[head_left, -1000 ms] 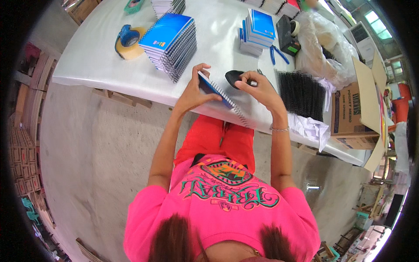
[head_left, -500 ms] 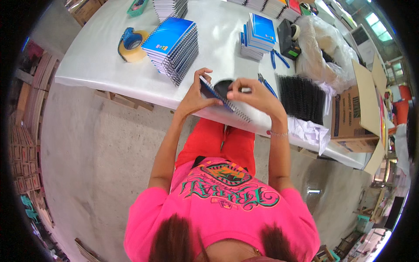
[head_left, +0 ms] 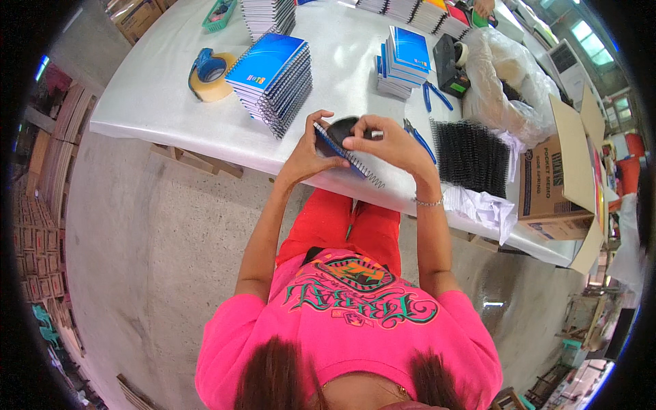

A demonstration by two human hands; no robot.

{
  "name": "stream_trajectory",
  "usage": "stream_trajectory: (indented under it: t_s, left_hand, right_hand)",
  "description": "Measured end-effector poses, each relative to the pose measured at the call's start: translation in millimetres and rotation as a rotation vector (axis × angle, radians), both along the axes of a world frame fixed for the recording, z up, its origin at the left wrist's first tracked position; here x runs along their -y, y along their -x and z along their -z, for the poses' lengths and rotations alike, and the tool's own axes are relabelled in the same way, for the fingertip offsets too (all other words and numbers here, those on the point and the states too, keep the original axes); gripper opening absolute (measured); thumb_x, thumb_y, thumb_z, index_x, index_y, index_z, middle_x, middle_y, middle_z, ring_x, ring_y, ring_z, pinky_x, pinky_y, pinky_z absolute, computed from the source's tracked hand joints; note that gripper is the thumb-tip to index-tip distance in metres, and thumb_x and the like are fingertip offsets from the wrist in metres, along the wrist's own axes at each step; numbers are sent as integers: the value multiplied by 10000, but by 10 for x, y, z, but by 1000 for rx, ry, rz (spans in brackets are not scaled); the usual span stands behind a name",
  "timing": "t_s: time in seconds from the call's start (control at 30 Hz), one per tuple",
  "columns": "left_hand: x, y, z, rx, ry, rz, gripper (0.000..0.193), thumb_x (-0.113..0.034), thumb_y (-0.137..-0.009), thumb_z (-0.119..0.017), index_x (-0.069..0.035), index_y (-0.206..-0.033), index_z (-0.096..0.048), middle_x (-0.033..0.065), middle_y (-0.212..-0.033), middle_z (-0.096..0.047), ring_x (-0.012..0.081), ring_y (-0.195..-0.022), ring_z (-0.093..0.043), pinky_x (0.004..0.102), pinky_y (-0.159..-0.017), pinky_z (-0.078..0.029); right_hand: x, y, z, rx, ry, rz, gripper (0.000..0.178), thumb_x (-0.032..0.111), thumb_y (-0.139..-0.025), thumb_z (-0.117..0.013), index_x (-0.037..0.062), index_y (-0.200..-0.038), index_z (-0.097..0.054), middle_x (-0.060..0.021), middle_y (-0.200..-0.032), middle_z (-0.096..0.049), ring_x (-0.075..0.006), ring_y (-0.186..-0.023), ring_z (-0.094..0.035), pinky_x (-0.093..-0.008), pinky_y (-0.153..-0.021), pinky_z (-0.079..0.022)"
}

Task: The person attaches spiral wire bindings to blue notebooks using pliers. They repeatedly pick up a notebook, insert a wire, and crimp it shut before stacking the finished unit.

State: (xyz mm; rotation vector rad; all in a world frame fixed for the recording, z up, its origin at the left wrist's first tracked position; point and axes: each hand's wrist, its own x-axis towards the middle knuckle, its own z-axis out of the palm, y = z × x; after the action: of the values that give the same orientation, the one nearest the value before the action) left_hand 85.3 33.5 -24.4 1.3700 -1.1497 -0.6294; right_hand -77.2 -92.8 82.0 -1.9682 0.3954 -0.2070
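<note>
My left hand (head_left: 307, 152) grips a small notebook (head_left: 333, 145) above the table's near edge, thumb on one side and fingers on the other. Along the notebook's edge runs a wire spiral (head_left: 372, 178), its loose end sticking out past the lower corner. Close to that edge, my right hand (head_left: 393, 145) is closed in a pinch; what lies between its fingertips is hidden. Behind the notebook and right fingertips is a dark, rounded object (head_left: 343, 128), whose kind I cannot make out.
Left of my hands are a tall stack of blue spiral notebooks (head_left: 270, 78) and tape rolls (head_left: 210, 74). To the right lie a smaller notebook stack (head_left: 408, 58), blue-handled pliers (head_left: 436, 96), black coils (head_left: 471, 158) and a carton (head_left: 557, 181). Another person's hand (head_left: 484, 7) shows at the far edge.
My right hand has shifted slightly left, nearer the notebook. The spiral's loose end reaches out a little less far. Another person's hand has come into view at the far right.
</note>
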Motion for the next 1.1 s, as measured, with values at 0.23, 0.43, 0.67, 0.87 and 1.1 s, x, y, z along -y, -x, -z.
stream_trajectory:
  t_s: [0.23, 0.43, 0.67, 0.87, 1.1]
  left_hand:
    - [50, 147, -23, -42, 34, -109, 818, -292, -760, -848, -102, -1371, -338, 146, -1216, -484, 238, -1033, -524, 363, -949, -419]
    - [117, 418, -31, -45, 179, -314, 456, -234, -989, -576, -30, -1335, -362, 142, -1229, -473, 218, -1090, -486, 327, -995, -369]
    - [17, 342, -51, 19, 138, -293, 273, -169, -989, -552, 5, -1199, -541, 157, -1133, -605, 254, -1071, -569, 327, -976, -408]
    - [-106, 222, -212, 64, 78, -204, 260, -136, -940, -640, -23, -1174, -621, 68, -991, -671, 123, -845, -609, 255, -797, -479]
    - [-144, 298, -296, 31, 26, -206, 210, -93, -902, -675, -5, -1093, -684, 61, -943, -708, 87, -834, -636, 233, -767, -503]
  right_hand:
    - [347, -91, 669, 252, 493, 373, 479, 325, -788, -788, 33, -1121, -606, -227, -1274, -553, -374, -1207, -529, -415, -987, -424]
    - [245, 578, 837, -298, 699, 760, 600, 386, -821, -739, 101, -1309, -535, -251, -1319, -487, -417, -1242, -444, -537, -1021, -339]
    - [111, 850, 1033, -21, 678, 775, 637, 298, -902, -632, 88, -1450, -383, -234, -1280, -452, -396, -1176, -438, -504, -1023, -331]
    - [-146, 852, 631, 369, -137, 863, 496, 240, -962, -519, 71, -1416, -417, -55, -1078, -482, -122, -875, -483, -256, -786, -436]
    - [-832, 510, 347, 257, 252, 658, 486, 140, -829, -703, 66, -1269, -511, -72, -1009, -548, -172, -831, -542, -285, -758, -472]
